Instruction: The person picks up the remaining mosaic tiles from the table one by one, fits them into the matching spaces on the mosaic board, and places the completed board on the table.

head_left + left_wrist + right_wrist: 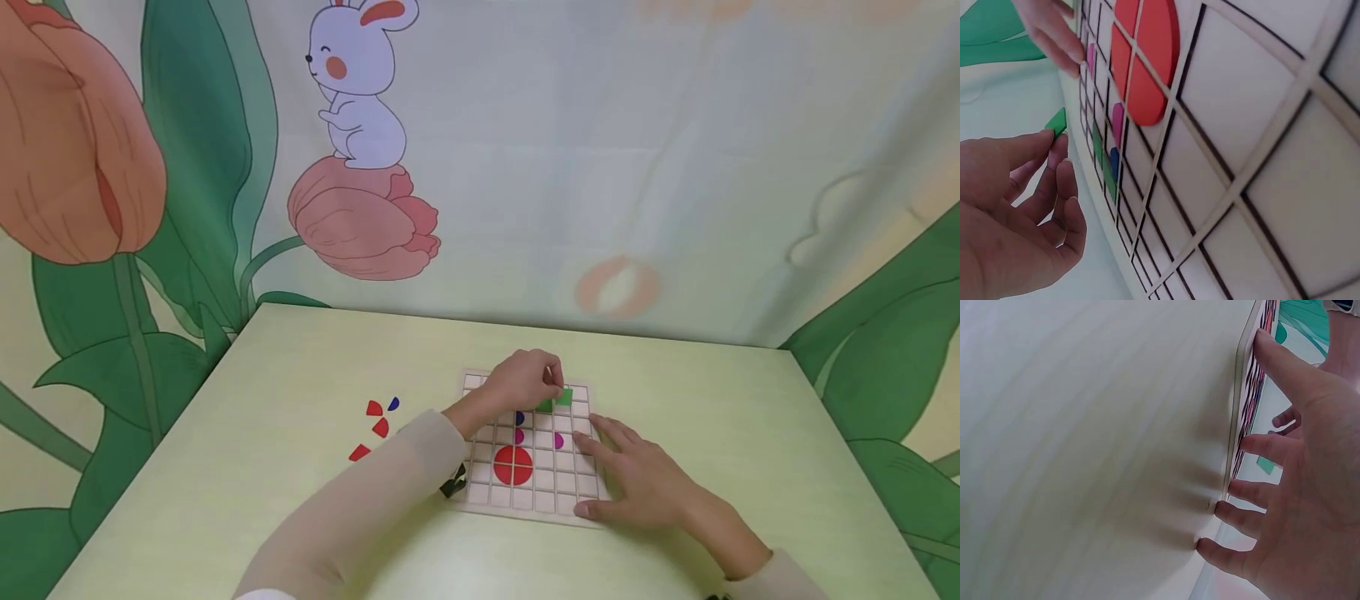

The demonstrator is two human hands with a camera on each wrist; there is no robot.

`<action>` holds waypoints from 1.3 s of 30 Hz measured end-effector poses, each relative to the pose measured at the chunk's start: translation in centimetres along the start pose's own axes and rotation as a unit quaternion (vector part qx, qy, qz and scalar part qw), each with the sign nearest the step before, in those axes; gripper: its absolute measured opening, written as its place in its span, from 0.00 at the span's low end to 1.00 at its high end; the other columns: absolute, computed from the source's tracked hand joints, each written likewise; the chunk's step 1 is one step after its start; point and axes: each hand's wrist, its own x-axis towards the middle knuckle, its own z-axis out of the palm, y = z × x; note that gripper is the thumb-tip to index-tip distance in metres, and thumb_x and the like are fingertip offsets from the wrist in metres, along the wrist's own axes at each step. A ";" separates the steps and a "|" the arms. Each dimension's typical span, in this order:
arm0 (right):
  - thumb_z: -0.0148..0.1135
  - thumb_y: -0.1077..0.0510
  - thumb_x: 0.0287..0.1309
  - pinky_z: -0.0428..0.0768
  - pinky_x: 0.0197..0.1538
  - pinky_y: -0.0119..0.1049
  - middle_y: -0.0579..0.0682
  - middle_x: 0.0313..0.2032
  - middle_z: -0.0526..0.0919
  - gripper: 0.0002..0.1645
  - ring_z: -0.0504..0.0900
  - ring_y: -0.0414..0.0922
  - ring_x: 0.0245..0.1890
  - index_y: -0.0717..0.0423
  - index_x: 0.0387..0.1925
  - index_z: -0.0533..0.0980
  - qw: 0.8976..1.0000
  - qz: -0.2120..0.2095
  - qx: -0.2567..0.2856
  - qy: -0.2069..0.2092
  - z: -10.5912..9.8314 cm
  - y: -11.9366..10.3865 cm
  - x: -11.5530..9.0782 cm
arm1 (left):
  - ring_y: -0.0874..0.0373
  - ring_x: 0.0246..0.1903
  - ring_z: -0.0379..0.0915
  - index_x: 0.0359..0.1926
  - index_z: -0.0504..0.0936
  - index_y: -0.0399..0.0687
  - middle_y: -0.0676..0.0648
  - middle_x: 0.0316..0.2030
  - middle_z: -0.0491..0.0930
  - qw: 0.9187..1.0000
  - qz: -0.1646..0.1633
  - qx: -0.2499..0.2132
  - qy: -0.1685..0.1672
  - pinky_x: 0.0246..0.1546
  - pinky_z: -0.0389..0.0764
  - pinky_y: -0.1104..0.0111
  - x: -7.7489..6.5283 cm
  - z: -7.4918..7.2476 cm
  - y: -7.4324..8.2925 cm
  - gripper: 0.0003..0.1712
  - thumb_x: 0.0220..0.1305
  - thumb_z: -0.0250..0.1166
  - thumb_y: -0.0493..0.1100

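My left hand (525, 379) pinches a small green tile (1056, 122) between thumb and fingers, raised above the far part of a pale grid board (543, 500). On that board, red quarter pieces form a circle (513, 465). Farther up sit a magenta piece (519, 437), a dark blue piece (520, 418) and green tiles (1105, 161), the latter partly covered by the left hand in the head view. Another magenta piece (558, 441) lies near my right hand (645, 479), whose spread fingers touch the board's right side. Its thumb (1282, 359) rests on the board's near edge.
Left of the board, loose red quarter pieces (381, 427) and a blue piece (393, 404) lie on the pale table (300, 375); the left sleeve (375, 500) passes close to them. Behind the table hangs a printed curtain (525, 208).
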 end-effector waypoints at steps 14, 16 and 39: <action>0.68 0.22 0.57 0.72 0.65 0.70 0.63 0.80 0.58 0.59 0.60 0.67 0.77 0.51 0.79 0.67 1.000 0.003 -0.002 0.001 -0.2 -0.2 -0.4 | 0.61 0.30 0.73 0.35 0.83 0.56 0.56 0.28 0.80 0.999 0.002 0.047 -0.022 0.34 0.74 0.69 0.5 1.5 0.2 0.08 0.73 0.70 0.46; 0.68 0.22 0.57 0.72 0.65 0.70 0.63 0.80 0.58 0.59 0.60 0.67 0.77 0.51 0.79 0.67 1.000 0.002 -0.001 0.002 -0.2 -0.1 -0.4 | 0.61 0.30 0.74 0.34 0.83 0.56 0.57 0.28 0.80 0.998 0.011 0.057 -0.020 0.35 0.75 0.69 0.6 1.6 0.2 0.08 0.73 0.70 0.46; 0.66 0.20 0.57 0.70 0.67 0.71 0.60 0.82 0.55 0.60 0.57 0.66 0.79 0.47 0.80 0.65 1.000 0.015 -0.009 -0.009 0.6 -0.1 0.0 | 0.53 0.50 0.79 0.54 0.86 0.44 0.49 0.47 0.84 0.998 0.020 0.050 0.015 0.54 0.81 0.61 -5.4 -6.3 -5.5 0.17 0.69 0.74 0.45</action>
